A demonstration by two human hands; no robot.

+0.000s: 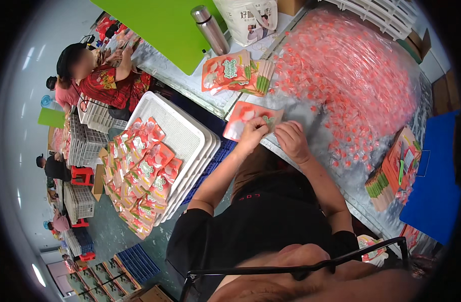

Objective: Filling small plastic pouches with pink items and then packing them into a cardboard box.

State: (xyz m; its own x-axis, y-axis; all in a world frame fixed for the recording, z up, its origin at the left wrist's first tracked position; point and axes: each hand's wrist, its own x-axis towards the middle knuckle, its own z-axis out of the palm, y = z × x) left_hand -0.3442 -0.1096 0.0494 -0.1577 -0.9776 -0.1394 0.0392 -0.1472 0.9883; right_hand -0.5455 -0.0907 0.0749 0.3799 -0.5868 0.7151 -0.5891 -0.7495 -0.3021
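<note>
A flat red and pink printed pouch (244, 111) lies at the table's near edge, in front of me. My left hand (254, 133) pinches its lower edge between thumb and fingers. My right hand (293, 141) is closed at the pouch's right end, fingertips bunched; what they hold is hidden. Just beyond lies a stack of similar pouches (228, 70), some fanned out with their green and tan edges showing. To the right, a big heap of small clear-wrapped packets with red-orange pieces (349, 80) spreads toward my right hand.
Left of me, stacked white trays (187, 133) carry a pile of filled pouches (145, 166). A steel flask (210, 30) and white bag (248, 22) stand at the back. More pouches (379, 189) and a green-handled tool (401, 172) lie right. A co-worker (102, 80) sits far left.
</note>
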